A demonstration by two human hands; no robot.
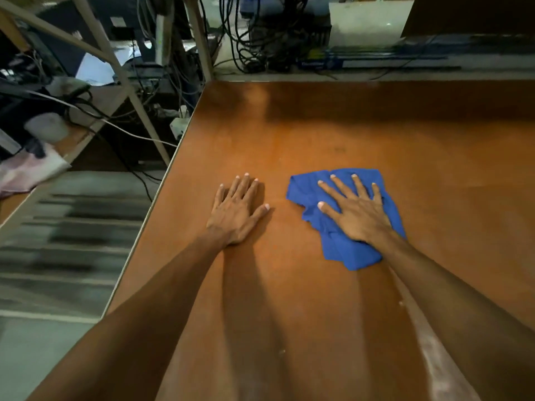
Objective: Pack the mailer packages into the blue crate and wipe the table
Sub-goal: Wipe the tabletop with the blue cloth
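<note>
Head view looks down on a brown wooden table (333, 134), its top worn and streaked pale near the right forearm. Beyond the far edge hang tangled black cables (260, 39); to the left stands a metal-framed shelf (95, 47) cluttered with gear, over a grey floor. A crumpled blue cloth (341, 241) lies on the table right of centre — the right hand (357, 215) is pressed flat on it, fingers spread. The left hand (236, 212) rests palm-down on bare wood just beside the cloth, fingers close together, thumb out.
</note>
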